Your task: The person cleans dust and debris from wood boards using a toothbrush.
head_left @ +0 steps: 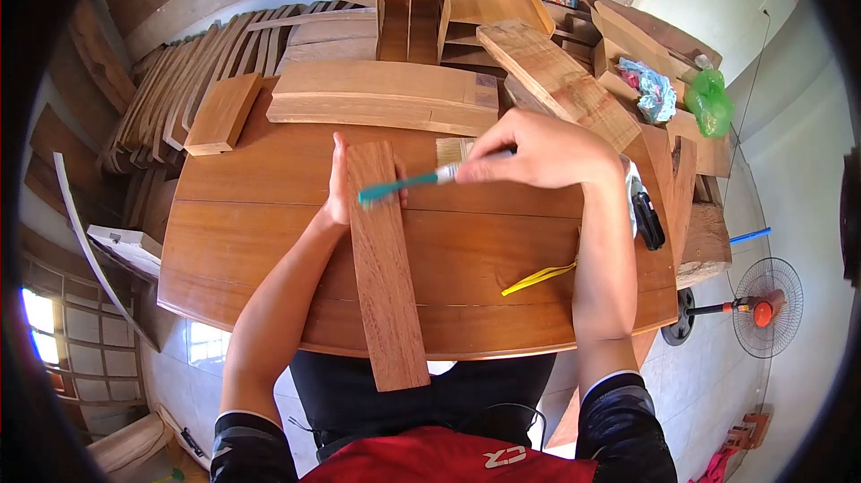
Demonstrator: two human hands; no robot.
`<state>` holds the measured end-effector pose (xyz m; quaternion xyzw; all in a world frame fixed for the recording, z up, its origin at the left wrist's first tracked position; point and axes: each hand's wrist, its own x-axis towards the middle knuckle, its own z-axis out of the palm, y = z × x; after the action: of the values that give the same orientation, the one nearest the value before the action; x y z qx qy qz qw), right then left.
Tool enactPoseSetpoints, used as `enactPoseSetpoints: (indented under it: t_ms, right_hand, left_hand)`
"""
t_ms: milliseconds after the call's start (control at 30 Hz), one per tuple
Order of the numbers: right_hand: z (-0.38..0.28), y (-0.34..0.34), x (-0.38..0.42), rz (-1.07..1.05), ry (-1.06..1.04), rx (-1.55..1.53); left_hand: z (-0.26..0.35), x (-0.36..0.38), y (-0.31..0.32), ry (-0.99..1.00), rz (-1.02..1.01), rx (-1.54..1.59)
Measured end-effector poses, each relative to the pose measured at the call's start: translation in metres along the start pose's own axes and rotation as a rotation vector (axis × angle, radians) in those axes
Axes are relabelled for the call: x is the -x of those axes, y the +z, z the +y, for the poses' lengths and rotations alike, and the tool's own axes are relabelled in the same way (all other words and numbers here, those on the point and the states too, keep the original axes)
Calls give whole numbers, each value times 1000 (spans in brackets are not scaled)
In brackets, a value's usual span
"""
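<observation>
A long, narrow wooden board [387, 277] stretches from the middle of the table past its front edge, over my lap. My left hand [337, 182] grips its far end, thumb along the left side and fingertips showing at the right side. Pinched in my right hand [529, 153] is a teal and white toothbrush [404, 185]. Its head lies over the upper part of the board, bristles facing down at the wood; slight blur hides whether they touch. Behind my right hand sits a small pale wooden block or brush [453, 151], partly covered.
Thick curved wood pieces [377, 93] and a slanted plank [565, 79] lie at the table's back. A yellow strap [538, 278] and a black object [647, 218] are on the right. Many curved slats [193, 70] lean at the left. A fan [764, 311] stands right.
</observation>
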<state>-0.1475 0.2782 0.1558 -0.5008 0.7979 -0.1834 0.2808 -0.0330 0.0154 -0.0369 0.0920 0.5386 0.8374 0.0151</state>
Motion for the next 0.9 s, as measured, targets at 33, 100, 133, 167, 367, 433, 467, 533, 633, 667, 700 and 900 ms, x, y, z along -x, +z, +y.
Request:
enactPoseSetpoints:
  t_ms: [33,100,133,167,367,433,467,533,633,667,700,900]
  right_hand:
    - [6,2,-5,47,17,-28]
    - [10,3,-7,62,-1,-79]
    - [10,2,-6,4,-26,-51]
    - [9,2,-5,-53,-51,-23]
    - [14,2,-10,144,41,1]
    - [-3,-2,3,-21,-23,40]
    - [-9,-4,8,-105,-53,57]
    - [-7,-4,6,11,4,39]
    - [6,1,-5,146,30,-52]
    - [6,1,-1,25,4,-18]
    - [-8,-4,7,-94,-20,16]
    - [11,2,-6,123,31,-78]
  left_hand:
    - [0,1,2,-35,36,78]
    - [0,5,7,-103,108,234]
    - [-1,4,2,-68,47,162]
    - [-2,1,-5,-35,-15,90]
    - [-7,4,-5,-103,58,234]
    - [-5,3,-4,-87,69,179]
    - [-3,2,-3,-79,49,165]
    - [-4,1,-2,-80,38,172]
    - [-2,2,1,-63,50,145]
    - [-1,1,1,-39,35,87]
    - [0,0,3,-15,19,30]
    - [-2,3,4,-85,68,209]
